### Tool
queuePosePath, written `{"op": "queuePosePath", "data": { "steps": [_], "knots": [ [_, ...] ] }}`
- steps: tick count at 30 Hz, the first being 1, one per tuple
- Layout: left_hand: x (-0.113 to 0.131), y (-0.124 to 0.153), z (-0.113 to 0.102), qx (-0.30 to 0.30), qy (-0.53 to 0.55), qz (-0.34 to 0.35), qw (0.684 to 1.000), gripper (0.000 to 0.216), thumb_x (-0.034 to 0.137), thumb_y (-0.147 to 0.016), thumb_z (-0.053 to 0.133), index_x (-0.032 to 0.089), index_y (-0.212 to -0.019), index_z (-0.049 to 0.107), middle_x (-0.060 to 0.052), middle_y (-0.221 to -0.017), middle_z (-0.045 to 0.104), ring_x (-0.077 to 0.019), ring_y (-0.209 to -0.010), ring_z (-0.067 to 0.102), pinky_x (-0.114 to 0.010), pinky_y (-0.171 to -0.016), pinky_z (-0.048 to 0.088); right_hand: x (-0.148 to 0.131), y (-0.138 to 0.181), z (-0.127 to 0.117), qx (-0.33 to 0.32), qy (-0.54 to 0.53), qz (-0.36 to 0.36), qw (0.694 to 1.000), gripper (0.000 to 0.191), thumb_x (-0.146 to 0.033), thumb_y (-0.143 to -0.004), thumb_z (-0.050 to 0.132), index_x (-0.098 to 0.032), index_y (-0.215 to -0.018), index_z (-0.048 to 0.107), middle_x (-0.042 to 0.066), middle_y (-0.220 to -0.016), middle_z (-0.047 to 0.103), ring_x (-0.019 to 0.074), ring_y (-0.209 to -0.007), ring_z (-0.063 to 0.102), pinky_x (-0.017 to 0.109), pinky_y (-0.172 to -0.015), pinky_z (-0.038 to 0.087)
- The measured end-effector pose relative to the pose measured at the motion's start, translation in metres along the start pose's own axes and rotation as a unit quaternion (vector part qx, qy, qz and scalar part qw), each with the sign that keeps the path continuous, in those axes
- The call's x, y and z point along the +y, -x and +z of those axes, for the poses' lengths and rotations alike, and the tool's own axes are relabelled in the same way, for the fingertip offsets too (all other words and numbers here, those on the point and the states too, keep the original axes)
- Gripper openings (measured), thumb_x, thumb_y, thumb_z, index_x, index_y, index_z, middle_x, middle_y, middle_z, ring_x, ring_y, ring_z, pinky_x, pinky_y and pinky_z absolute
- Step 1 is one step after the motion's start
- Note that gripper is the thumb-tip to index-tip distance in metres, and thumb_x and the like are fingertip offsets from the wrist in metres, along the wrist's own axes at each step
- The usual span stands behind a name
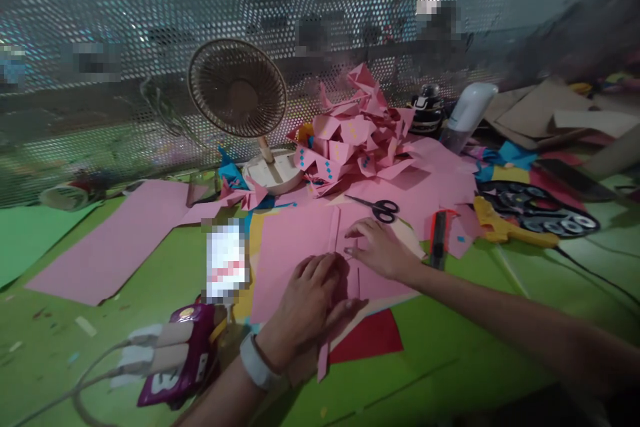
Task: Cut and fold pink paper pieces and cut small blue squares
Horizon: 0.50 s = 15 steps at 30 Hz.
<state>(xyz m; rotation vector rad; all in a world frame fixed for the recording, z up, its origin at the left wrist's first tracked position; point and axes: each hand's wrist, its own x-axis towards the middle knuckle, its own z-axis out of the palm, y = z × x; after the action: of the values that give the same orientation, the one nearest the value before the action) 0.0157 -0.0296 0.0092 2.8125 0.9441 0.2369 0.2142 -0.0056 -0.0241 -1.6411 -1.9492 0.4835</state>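
Note:
Pink paper sheets (293, 240) lie in front of me on the green table. A narrow pink paper strip (334, 230) runs lengthwise over them and passes under my left hand (313, 297). That hand rests on the paper, thumb apart and fingers laid down over the strip. Just right of it, my right hand (377, 247) is over the pink paper with its fingers stretched out and apart, gripping nothing visible. Black-handled scissors (383, 209) lie just beyond my right hand. To its right is a red and black box cutter (439, 240).
Behind the sheets stand a small fan (239, 90) and a heap of folded pink paper (357, 137). A purple power strip (183, 353) with plugged cords lies front left. A yellow glue gun (515, 230) with a trailing cord is right. A perforated screen (150, 27) rises behind.

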Motion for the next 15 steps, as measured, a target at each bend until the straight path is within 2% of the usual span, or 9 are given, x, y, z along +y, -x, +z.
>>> {"op": "queuePosePath", "data": {
  "steps": [6, 8, 11, 15],
  "knots": [
    [0.0, 0.002, 0.0, 0.017, -0.008, 0.014, 1.0, 0.048, 0.051, -0.089, 0.035, 0.018, -0.121, 0.047, -0.011, -0.124, 0.047, -0.0262, -0.112, 0.045, -0.042, -0.096, 0.035, 0.003, -0.01, -0.009, -0.058, -0.096, 0.038, 0.993, 0.017, -0.017, -0.075, 0.06, -0.017, -0.092, 0.062, 0.007, -0.104, 0.055, 0.0161, -0.092, 0.056, 0.031, -0.082, 0.044],
    [0.0, 0.003, 0.0, 0.026, -0.009, 0.018, 0.999, 0.048, 0.051, -0.089, 0.035, 0.018, -0.122, 0.047, -0.011, -0.124, 0.048, -0.0262, -0.111, 0.045, -0.042, -0.095, 0.035, 0.003, -0.012, -0.011, -0.071, -0.104, 0.033, 0.991, 0.021, -0.022, -0.073, 0.064, -0.016, -0.093, 0.062, 0.007, -0.102, 0.056, 0.0158, -0.089, 0.058, 0.03, -0.08, 0.046],
    [0.001, 0.004, 0.001, 0.039, -0.006, 0.017, 0.999, 0.051, 0.053, -0.088, 0.036, 0.017, -0.122, 0.046, -0.011, -0.122, 0.048, -0.0261, -0.11, 0.046, -0.042, -0.094, 0.036, 0.006, -0.012, -0.012, -0.08, -0.096, 0.016, 0.992, 0.034, -0.028, -0.064, 0.073, -0.017, -0.094, 0.062, 0.007, -0.101, 0.056, 0.0179, -0.092, 0.057, 0.033, -0.084, 0.044],
    [0.003, 0.003, 0.0, 0.039, -0.009, 0.01, 0.999, 0.05, 0.053, -0.087, 0.038, 0.017, -0.12, 0.047, -0.01, -0.119, 0.05, -0.0252, -0.107, 0.047, -0.041, -0.093, 0.037, 0.012, -0.014, -0.01, -0.089, -0.096, 0.005, 0.991, 0.037, -0.026, -0.062, 0.073, -0.017, -0.096, 0.061, 0.007, -0.103, 0.054, 0.0195, -0.096, 0.055, 0.035, -0.085, 0.043]
  ]
}}
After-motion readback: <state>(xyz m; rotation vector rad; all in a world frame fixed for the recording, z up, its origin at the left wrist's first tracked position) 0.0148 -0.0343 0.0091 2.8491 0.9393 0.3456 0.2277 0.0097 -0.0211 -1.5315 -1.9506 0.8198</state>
